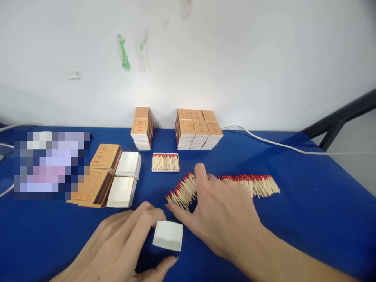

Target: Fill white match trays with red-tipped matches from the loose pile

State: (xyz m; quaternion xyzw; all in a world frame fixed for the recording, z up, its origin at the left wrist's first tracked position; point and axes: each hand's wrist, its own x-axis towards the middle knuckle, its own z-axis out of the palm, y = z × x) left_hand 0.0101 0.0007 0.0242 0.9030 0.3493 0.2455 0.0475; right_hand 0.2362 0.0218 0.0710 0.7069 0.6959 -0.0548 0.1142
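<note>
My left hand [129,231] is curled around a white matchbox tray [167,235] near the front of the table. Its index finger touches the tray's upper left corner and its thumb is by the lower edge. My right hand [225,207] rests over loose red-headed matches, thumb and index finger spread apart on either side of a fanned group of matches [183,192]. More loose matches [261,185] continue in a row to the right, partly hidden behind this hand. Two trays filled with matches [165,162] stand side by side beyond my hands.
Orange matchbox sleeves [94,186] lie stacked at left, beside stacked white trays [122,191]. Assembled matchboxes stand by the wall in a narrow stack [140,127] and a wider stack [199,129]. A blurred-out object [53,162] lies far left. A white cable [264,143] runs along the back right.
</note>
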